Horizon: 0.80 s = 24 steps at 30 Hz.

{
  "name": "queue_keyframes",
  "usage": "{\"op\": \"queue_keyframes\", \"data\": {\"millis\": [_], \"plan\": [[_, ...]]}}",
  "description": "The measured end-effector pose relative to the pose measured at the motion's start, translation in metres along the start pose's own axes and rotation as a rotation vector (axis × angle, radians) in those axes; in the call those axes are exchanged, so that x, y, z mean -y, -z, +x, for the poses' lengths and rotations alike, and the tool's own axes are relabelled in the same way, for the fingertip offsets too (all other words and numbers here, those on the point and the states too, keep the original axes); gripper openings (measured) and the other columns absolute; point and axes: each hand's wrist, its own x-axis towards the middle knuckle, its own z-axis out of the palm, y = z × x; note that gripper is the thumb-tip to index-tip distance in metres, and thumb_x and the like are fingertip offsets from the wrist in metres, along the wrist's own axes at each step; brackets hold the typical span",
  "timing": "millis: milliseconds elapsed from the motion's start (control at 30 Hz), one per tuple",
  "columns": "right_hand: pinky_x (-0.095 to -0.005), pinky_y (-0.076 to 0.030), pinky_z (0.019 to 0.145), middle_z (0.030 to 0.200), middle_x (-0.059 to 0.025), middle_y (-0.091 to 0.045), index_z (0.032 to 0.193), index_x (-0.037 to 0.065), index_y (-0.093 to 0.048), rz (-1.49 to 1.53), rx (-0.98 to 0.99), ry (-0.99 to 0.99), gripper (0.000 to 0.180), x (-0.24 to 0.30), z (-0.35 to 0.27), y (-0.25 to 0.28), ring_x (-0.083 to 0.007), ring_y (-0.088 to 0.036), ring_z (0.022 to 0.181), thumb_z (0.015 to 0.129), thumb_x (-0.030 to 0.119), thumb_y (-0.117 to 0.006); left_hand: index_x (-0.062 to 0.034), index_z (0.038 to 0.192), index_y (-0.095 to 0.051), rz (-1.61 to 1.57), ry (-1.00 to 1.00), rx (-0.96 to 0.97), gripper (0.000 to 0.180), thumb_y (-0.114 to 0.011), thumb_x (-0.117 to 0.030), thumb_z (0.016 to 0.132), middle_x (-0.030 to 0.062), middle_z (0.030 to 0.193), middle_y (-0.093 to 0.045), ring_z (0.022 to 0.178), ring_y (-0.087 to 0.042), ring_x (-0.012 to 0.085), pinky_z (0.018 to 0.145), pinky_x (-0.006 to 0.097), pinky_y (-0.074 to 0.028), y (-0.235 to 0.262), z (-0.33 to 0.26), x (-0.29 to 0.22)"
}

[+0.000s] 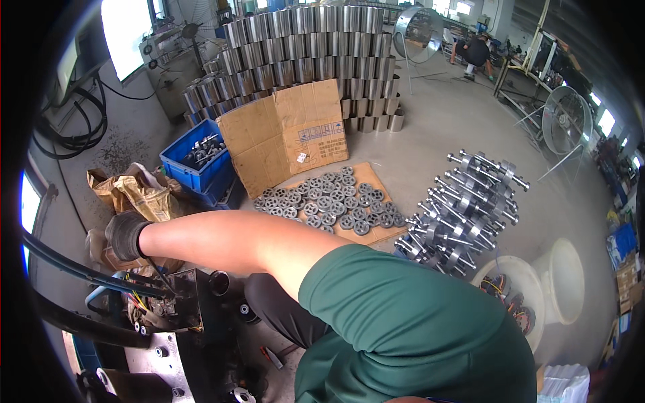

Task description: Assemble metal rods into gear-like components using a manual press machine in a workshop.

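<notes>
My right arm, in a green sleeve, stretches across to the left. My right hand (126, 235), in a dark grey glove, is above the machine beside crumpled brown paper bags (149, 196). Its fingers are mostly turned away, so any grip is hidden. Below it stands a dark, greasy machine (205, 302) with hoses, coloured wires and a metal plate (158, 363). Small ring-shaped parts (161, 351) sit on the plate. A dark metal cylinder (138, 386) lies at the lower left. My left hand is out of view.
Spoked metal discs (329, 198) lie on flat cardboard (379, 232). Steel shafts (463, 208) are piled to the right, near a white tub (514, 269). Stacked steel tubes (302, 57), a blue crate (191, 176) and upright cardboard (255, 144) stand ahead. Another person (476, 52) crouches far off.
</notes>
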Motion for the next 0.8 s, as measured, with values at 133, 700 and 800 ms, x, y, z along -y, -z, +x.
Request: {"op": "queue_keyframes", "data": {"millis": [133, 700, 800], "plan": [[-0.0412, -0.057, 0.086, 0.101, -0.0128, -0.080, 0.100, 0.014, -0.084, -0.160, 0.030, -0.008, 0.031, -0.023, -0.016, -0.004, -0.0304, -0.076, 0.100, 0.085, 0.035, -0.066, 0.0015, 0.111, -0.064, -0.452, 0.342, -0.161, 0.028, -0.078, -0.014, 0.093, 0.0155, 0.091, -0.069, 0.084, -0.070, 0.0283, 0.075, 0.039, -0.061, -0.013, -0.033, -0.167], [-0.0481, -0.057, 0.080, 0.085, -0.0221, -0.073, 0.086, 0.008, -0.076, 0.225, -0.570, -0.141, 0.019, -0.050, -0.069, -0.036, -0.0393, -0.073, 0.084, 0.086, 0.023, -0.064, -0.0135, 0.128, -0.068, -1.096, 1.567, 0.407, 0.050, -0.053, -0.049, 0.097, 0.0038, 0.111, -0.074, 0.104, -0.069, 0.0213, 0.089, 0.042, -0.055, -0.016, -0.281, -0.067], [-0.0464, -0.058, 0.080, 0.086, -0.0218, -0.073, 0.089, 0.005, -0.076, 0.208, -0.582, -0.209, 0.020, -0.056, -0.088, -0.041, -0.0389, -0.072, 0.085, 0.085, 0.021, -0.064, -0.0136, 0.131, -0.068, -1.190, 1.886, 0.233, 0.053, -0.054, -0.052, 0.097, 0.0049, 0.117, -0.074, 0.109, -0.067, 0.0222, 0.092, 0.044, -0.054, -0.016, -0.252, -0.094]]}}
